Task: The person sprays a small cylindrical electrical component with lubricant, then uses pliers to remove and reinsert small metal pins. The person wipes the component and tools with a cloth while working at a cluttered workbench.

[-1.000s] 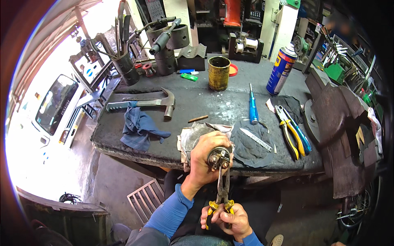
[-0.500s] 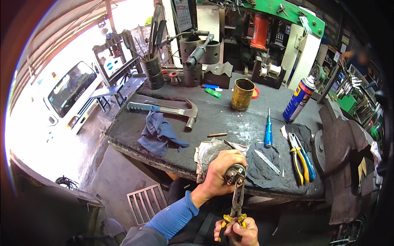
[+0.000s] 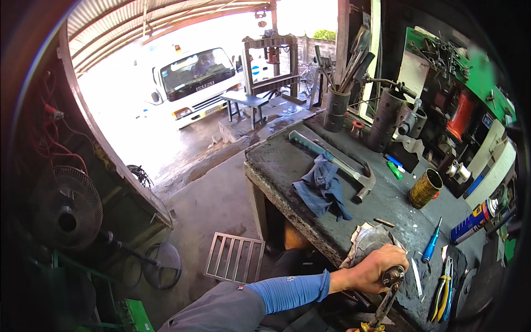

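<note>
Near the bench's front edge, my left hand [image 3: 368,271] is wrapped round a dark cylindrical metal part [image 3: 393,273], its terminal end facing up. Long-nose pliers [image 3: 384,304] with yellow grips have their jaws against that end. At the bottom edge only a sliver of my right hand [image 3: 352,330] shows, at the plier grips; the rest is cut off. Beyond my left hand lies a grey, pale-edged cloth [image 3: 371,239]. To the right are a thin white strip [image 3: 416,276], a blue screwdriver [image 3: 431,243] and yellow-handled pliers [image 3: 441,296].
On the dark workbench [image 3: 276,160] lie a claw hammer [image 3: 344,166] and blue rag [image 3: 322,191]. A worn yellow tin [image 3: 425,188] and blue spray can [image 3: 471,222] stand farther right. A metal grate [image 3: 235,257], pedestal fan [image 3: 66,207] and parked truck [image 3: 193,83] are leftward.
The view has swung left, bringing the fan and more of the truck in. My hands appear lower and farther right, with the right one mostly out of frame.
</note>
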{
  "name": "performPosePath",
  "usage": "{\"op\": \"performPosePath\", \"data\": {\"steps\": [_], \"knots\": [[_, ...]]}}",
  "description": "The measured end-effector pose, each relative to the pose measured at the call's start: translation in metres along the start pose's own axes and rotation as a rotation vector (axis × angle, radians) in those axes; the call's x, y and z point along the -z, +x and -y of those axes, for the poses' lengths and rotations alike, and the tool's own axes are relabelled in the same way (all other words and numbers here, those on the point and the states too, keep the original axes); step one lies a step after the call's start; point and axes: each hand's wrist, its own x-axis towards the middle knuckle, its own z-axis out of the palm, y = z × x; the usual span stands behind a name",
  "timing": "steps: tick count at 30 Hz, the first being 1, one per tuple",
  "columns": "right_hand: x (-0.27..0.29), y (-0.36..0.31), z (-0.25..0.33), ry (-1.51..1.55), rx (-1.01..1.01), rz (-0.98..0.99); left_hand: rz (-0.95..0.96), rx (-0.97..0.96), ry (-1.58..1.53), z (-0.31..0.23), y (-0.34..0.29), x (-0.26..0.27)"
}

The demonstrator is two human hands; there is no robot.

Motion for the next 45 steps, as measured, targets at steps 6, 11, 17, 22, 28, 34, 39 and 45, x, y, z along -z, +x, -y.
{"op": "performPosePath", "data": {"steps": [6,11,17,22,28,34,39,45], "knots": [[0.012,-0.002,0.047,-0.153,-0.149,0.068,0.001,0.012,0.018,-0.003,-0.003,0.009],[0.023,-0.007,0.049,-0.106,-0.186,0.079,0.060,-0.040,-0.013,0.001,0.005,0.007],[0.003,0.012,-0.013,0.072,0.079,0.175,0.059,0.051,0.162,-0.002,0.006,0.014],[-0.018,0.021,-0.036,0.258,0.142,0.215,0.017,0.099,0.145,-0.005,0.009,0.007],[-0.022,0.028,-0.047,0.332,0.142,0.252,0.029,0.093,0.128,-0.002,0.008,0.001],[-0.028,0.031,-0.055,0.380,0.157,0.267,-0.005,0.113,0.112,-0.003,0.005,0.001],[-0.040,0.036,-0.064,0.481,0.164,0.288,-0.029,0.129,0.088,-0.003,0.003,0.002],[-0.053,0.045,-0.074,0.571,0.215,0.279,-0.021,0.100,0.111,-0.003,0.006,-0.002]]}}
